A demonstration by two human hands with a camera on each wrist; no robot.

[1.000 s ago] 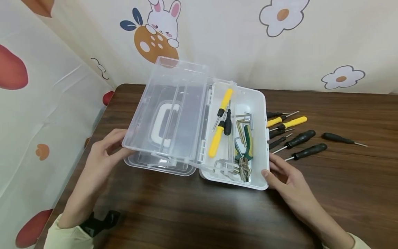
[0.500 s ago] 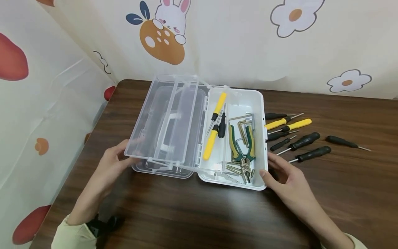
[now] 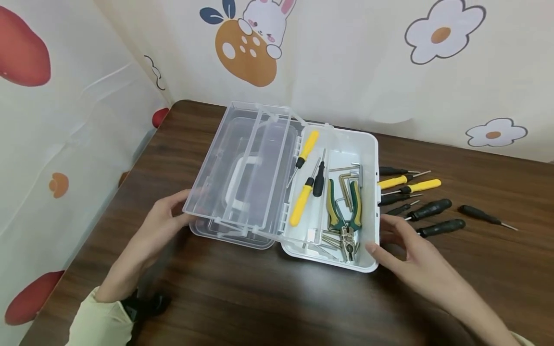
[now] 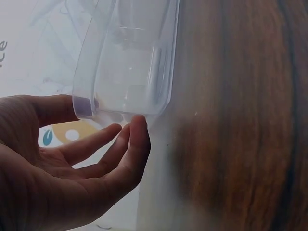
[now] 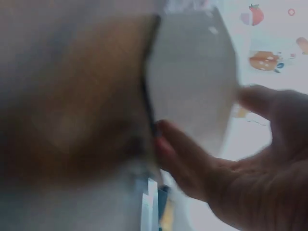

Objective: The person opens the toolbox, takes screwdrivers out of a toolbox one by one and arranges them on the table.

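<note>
Head view, open white toolbox, clear tray

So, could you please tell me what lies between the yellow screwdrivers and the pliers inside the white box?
In the head view, a small black screwdriver lies between the yellow screwdrivers and the pliers.

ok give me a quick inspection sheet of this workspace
surface: dark wooden table, bare in front.
job's things: white toolbox open, clear tray swung out left; pliers, hex keys and yellow screwdrivers inside.
clutter: loose screwdrivers in a row right of the box.
grippers: left hand holds the tray's corner; right hand rests against the box's right wall, fingers relaxed.
cables: nothing seen.
surroundings: cartoon-print curtain behind and left.
</note>
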